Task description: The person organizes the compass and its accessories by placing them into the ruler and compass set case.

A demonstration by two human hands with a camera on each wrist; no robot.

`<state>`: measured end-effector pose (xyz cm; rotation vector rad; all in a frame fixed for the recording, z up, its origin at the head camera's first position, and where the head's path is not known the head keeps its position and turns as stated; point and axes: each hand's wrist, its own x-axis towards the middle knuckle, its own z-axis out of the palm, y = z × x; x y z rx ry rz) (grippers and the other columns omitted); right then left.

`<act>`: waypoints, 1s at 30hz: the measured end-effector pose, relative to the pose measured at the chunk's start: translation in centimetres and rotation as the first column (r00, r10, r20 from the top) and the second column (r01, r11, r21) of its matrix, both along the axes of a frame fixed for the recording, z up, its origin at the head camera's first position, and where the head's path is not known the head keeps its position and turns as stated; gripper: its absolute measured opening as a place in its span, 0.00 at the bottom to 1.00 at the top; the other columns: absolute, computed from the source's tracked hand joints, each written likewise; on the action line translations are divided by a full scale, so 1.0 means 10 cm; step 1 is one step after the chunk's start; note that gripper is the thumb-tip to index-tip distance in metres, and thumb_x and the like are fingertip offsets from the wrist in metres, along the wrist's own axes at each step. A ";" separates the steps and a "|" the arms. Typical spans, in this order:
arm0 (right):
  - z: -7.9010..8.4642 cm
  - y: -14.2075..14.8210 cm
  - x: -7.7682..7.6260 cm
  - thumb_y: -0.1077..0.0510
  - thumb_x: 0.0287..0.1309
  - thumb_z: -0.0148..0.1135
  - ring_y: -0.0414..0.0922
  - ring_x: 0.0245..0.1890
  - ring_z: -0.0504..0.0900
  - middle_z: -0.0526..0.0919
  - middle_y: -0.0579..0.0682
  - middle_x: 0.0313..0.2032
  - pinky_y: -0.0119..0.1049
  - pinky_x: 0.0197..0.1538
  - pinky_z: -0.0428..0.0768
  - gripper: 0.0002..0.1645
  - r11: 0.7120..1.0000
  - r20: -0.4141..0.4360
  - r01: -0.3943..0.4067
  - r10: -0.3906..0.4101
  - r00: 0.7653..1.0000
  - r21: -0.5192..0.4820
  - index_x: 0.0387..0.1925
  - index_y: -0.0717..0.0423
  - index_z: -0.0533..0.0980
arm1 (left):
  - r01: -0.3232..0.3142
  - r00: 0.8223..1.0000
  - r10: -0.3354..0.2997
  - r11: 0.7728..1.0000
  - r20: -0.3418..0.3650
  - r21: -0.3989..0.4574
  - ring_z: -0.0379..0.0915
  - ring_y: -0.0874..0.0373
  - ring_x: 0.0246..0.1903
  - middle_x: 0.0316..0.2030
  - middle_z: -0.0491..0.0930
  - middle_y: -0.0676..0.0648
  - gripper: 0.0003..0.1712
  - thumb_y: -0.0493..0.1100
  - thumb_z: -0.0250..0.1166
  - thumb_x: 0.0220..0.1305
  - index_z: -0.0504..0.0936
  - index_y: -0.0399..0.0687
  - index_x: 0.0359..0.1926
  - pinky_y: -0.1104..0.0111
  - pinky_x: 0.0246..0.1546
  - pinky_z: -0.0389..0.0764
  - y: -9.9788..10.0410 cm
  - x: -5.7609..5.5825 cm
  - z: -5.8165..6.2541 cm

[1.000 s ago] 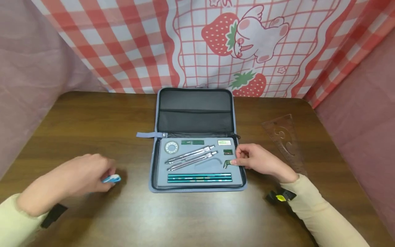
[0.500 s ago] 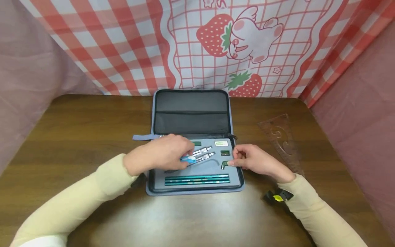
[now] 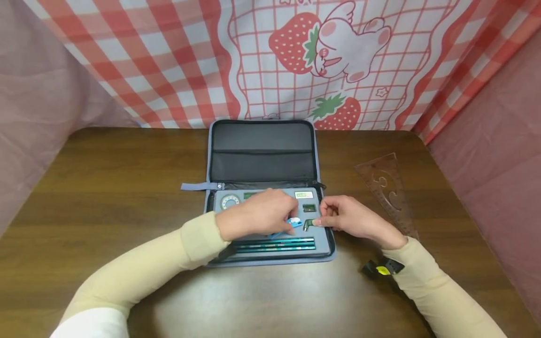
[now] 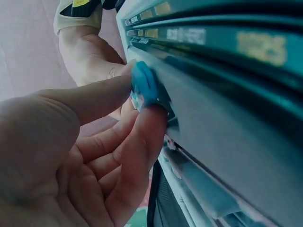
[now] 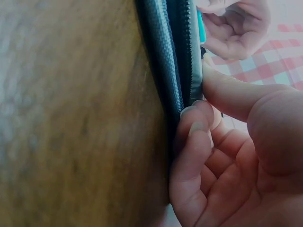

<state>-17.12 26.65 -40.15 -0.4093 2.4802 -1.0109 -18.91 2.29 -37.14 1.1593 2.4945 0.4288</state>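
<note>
An unzipped drawing-set case [image 3: 323, 245] lies flat on the table, its grey foam inlay facing up. Over that inlay my left hand [image 3: 259, 213] pinches a small blue-and-white flat object [image 4: 144, 85] between thumb and fingers; its exact kind is unclear. The object is low over the foam, above the green pencils [image 3: 291, 244]. On the case's right side my right hand [image 3: 352, 218] grips the edge, thumb on top and fingers at the zip rim [image 5: 191, 71]. Beside that thumb sits a small green angled piece [image 3: 307, 224]. The left hand hides the silver compasses in the head view.
The inlay also holds an eraser [image 3: 303, 195], a sharpener [image 3: 309, 208] and a round white-and-green ring [image 3: 230, 202]. The lid [image 3: 262, 164] stands open at the back. A clear triangle ruler [image 3: 386, 188] lies right of the case. Curtains [image 3: 169, 70] border the table.
My left hand has moved right from the table left of the case to over the inlay, carrying the blue-and-white object. The right hand keeps its hold on the case edge.
</note>
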 end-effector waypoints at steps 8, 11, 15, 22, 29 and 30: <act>0.01 0.00 0.00 0.54 0.59 0.72 0.47 0.22 0.72 0.74 0.49 0.23 0.35 0.27 0.72 0.14 1.000 0.008 0.000 0.000 1.000 -0.001 0.30 0.55 0.74 | -0.028 0.999 0.028 1.000 0.020 0.005 0.71 0.63 0.22 0.22 0.77 0.57 0.14 0.54 0.76 0.55 0.82 0.54 0.35 0.70 0.25 0.72 0.01 -0.02 0.00; 0.01 0.00 0.00 0.54 0.59 0.72 0.47 0.23 0.72 0.74 0.49 0.23 0.35 0.27 0.72 0.14 1.000 0.009 -0.001 0.001 1.000 -0.001 0.30 0.55 0.74 | -0.055 0.998 0.054 0.998 0.039 0.019 0.71 0.63 0.22 0.21 0.77 0.56 0.15 0.53 0.77 0.54 0.83 0.53 0.34 0.70 0.26 0.72 -0.01 -0.04 -0.01; 0.01 0.00 0.00 0.53 0.59 0.72 0.47 0.23 0.73 0.74 0.49 0.23 0.35 0.27 0.72 0.14 1.000 0.008 0.003 -0.003 1.000 0.002 0.30 0.55 0.74 | -0.079 0.996 0.078 0.997 0.046 0.024 0.70 0.62 0.23 0.21 0.76 0.55 0.16 0.52 0.79 0.52 0.82 0.53 0.34 0.70 0.27 0.71 -0.04 -0.07 -0.02; 0.00 0.00 0.00 0.53 0.58 0.72 0.47 0.23 0.72 0.74 0.49 0.23 0.35 0.27 0.72 0.15 1.000 0.006 0.007 -0.007 1.000 0.004 0.30 0.55 0.74 | -0.045 0.998 0.044 0.999 0.046 0.008 0.70 0.63 0.23 0.20 0.76 0.57 0.11 0.52 0.76 0.55 0.82 0.57 0.29 0.69 0.29 0.71 -0.08 -0.08 -0.02; 0.01 -0.02 0.01 0.52 0.58 0.72 0.47 0.23 0.73 0.75 0.49 0.23 0.36 0.27 0.72 0.14 1.000 0.004 0.014 -0.014 1.000 0.024 0.30 0.53 0.74 | 0.007 0.998 -0.005 1.000 0.067 -0.023 0.72 0.63 0.25 0.23 0.78 0.59 0.08 0.54 0.72 0.61 0.86 0.58 0.33 0.69 0.29 0.72 -0.17 -0.10 0.05; 0.02 -0.02 0.01 0.52 0.59 0.72 0.47 0.23 0.73 0.75 0.48 0.23 0.36 0.27 0.72 0.14 1.000 0.001 0.009 -0.009 1.000 0.026 0.30 0.53 0.74 | -0.005 0.998 0.006 1.000 0.060 -0.022 0.72 0.63 0.25 0.24 0.78 0.59 0.09 0.55 0.72 0.61 0.86 0.58 0.35 0.69 0.29 0.72 -0.20 -0.12 0.07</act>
